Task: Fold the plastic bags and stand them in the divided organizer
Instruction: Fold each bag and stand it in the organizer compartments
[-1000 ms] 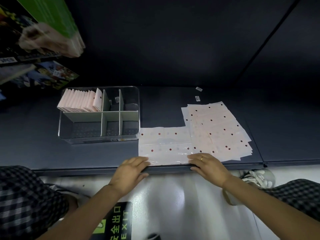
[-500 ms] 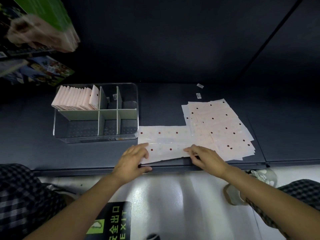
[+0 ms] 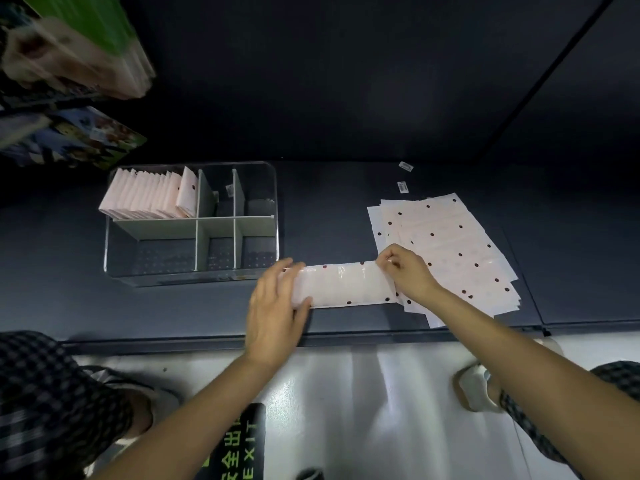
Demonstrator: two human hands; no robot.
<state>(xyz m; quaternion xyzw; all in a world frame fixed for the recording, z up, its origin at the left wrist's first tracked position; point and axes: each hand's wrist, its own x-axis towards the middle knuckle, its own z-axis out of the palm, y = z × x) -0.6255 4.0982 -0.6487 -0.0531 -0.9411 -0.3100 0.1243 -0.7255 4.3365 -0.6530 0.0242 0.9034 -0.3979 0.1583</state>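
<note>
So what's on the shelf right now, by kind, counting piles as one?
Organizer: 1
Row of folded bags standing in it: 1
Bag being folded: 1
Stack of flat bags: 1
Small labels: 2
Total: 6
The left hand and right hand are both on the bag being folded.

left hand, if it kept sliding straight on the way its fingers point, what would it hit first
Probably the clear plastic divided organizer: the left hand, resting on the folded pink dotted plastic bag, points toward its near right corner, though depth is unclear.
</note>
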